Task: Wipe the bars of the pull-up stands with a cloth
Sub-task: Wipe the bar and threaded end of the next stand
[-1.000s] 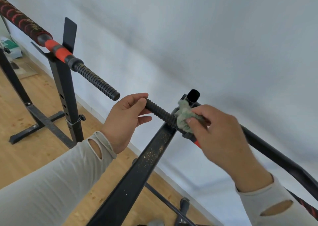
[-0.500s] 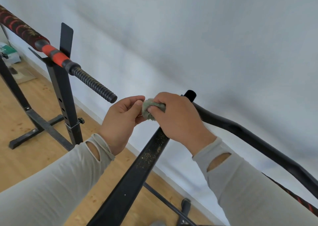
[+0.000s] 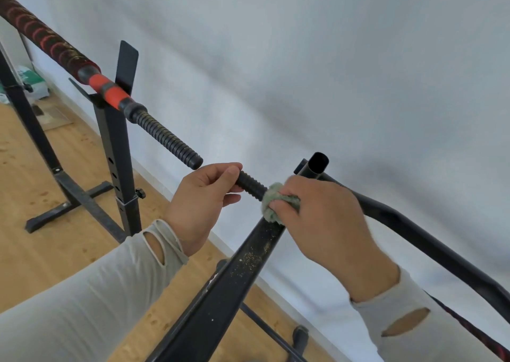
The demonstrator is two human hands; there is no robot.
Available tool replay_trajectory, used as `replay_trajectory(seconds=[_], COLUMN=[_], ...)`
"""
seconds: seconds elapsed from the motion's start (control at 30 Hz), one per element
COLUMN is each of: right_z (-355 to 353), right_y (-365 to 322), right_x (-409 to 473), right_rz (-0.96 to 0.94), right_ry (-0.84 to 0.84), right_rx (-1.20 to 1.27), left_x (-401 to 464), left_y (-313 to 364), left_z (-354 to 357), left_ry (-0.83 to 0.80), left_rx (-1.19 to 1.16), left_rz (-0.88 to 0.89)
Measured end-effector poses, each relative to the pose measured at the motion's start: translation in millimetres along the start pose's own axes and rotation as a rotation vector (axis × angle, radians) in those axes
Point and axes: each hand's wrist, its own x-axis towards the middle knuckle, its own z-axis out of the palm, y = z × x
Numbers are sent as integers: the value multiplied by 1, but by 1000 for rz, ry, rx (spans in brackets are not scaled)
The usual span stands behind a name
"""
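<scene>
Green cloth (image 3: 271, 206) bunched in right hand (image 3: 323, 218), against ribbed bar (image 3: 251, 186).

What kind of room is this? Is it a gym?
Probably a home workout room, not a big gym. There are black pull-up stands holding a padded bar with a threaded end, a wooden floor and a plain white wall.

The black ribbed bar end (image 3: 249, 185) is hidden at its tip inside the left hand (image 3: 200, 207), and beyond the fuzzy green cloth (image 3: 271, 203) under the right hand (image 3: 323, 221). Left of that bar end, the red-and-black wrapped bar (image 3: 41, 35) runs off the frame's edge. The right hand looks slightly blurred.
</scene>
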Motion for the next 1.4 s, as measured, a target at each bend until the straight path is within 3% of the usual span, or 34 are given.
replay_trajectory(seconds=[0.1, 0.23, 0.37, 0.6, 0.83, 0.97, 1.13, 1.27, 1.4], right_z=[12, 16, -5, -33, 2, 11, -12, -36, -50], right_y=[-24, -31, -5, 26, -24, -38, -8, 19, 39], right_x=[28, 48, 19, 0, 35, 50, 16, -10, -7], right_rz=[5, 6, -90, 69, -1, 31, -65, 43, 140], right_ry=[10, -109, -184, -277, -80, -86, -197, -248, -104], right_rx=[133, 293, 184, -15, 155, 288, 136, 6, 121], left_x=[-3, -4, -3, -4, -4, -4, -4, -3, -4], left_y=[-4, -1, -4, -9, -9, -5, -9, -10, -10], left_z=[0, 1, 1, 5, 3, 1, 2, 2, 1], left_ry=[-20, -26, 25, 59, 6, -24, 19, 32, 25], left_rx=[-62, -198, -202, -214, -245, -252, -247, -248, -228], left_rz=[-25, -32, -33, -27, -1, 21, 17, 19, 8])
